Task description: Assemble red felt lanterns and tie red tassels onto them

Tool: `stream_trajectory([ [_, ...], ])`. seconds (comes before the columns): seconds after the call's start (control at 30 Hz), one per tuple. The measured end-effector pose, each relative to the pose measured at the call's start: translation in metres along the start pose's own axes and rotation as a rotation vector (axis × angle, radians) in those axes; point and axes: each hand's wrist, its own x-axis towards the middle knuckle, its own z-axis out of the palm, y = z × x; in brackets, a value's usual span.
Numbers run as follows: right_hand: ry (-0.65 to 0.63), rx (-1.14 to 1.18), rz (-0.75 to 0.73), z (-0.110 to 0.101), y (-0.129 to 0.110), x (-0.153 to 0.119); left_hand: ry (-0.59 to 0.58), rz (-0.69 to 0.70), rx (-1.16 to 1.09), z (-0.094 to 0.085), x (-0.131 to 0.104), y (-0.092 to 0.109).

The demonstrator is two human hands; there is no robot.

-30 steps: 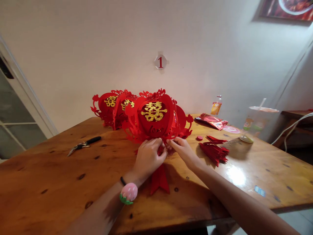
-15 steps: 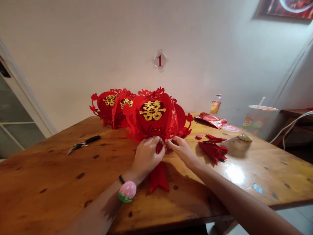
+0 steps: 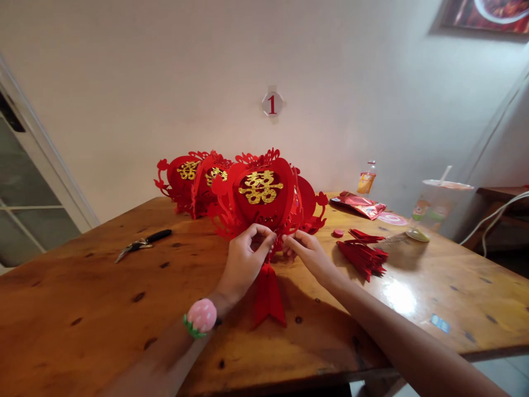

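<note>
My left hand and right hand pinch narrow by the lantern; what either grip holds, I cannot tell. I'd work gently, sparing the near tassel.

Place: likely a small eatery | numbered wall sign | food picture | wooden table

- Pale wall fills the upper frame, bluish toward the right.
- Round plaque with a red "1", upper centre.
- Picture, upper right.
- White-framed glass panes, left edge.
- Knotty wooden table across the lower frame, glare at right.
- Dark wooden furniture and white cables, right edge.
- Light tiled floor, lower right.
</note>
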Motion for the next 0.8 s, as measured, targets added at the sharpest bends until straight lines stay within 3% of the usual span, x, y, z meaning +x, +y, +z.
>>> stream_trajectory([
  [0.13,0.020,-0.057,-0.156,0.000,-0.006,-0.008,-0.087,-0.234,-0.500,0.000,0.003,0.003],
  [0.23,0.064,-0.041,-0.248,-0.002,-0.014,-0.013,-0.191,-0.355,-0.705,-0.002,0.002,0.007],
  [0.43,-0.185,0.113,-0.182,-0.009,-0.020,-0.011,-0.365,-0.421,-0.783,-0.003,0.000,0.010],
  [0.63,-0.221,0.241,-0.109,-0.013,-0.015,-0.009,-0.457,-0.440,-0.731,-0.002,-0.001,0.009],
  [0.8,-0.260,0.296,-0.103,-0.013,-0.016,-0.009,-0.482,-0.423,-0.828,-0.001,-0.003,0.006],
])
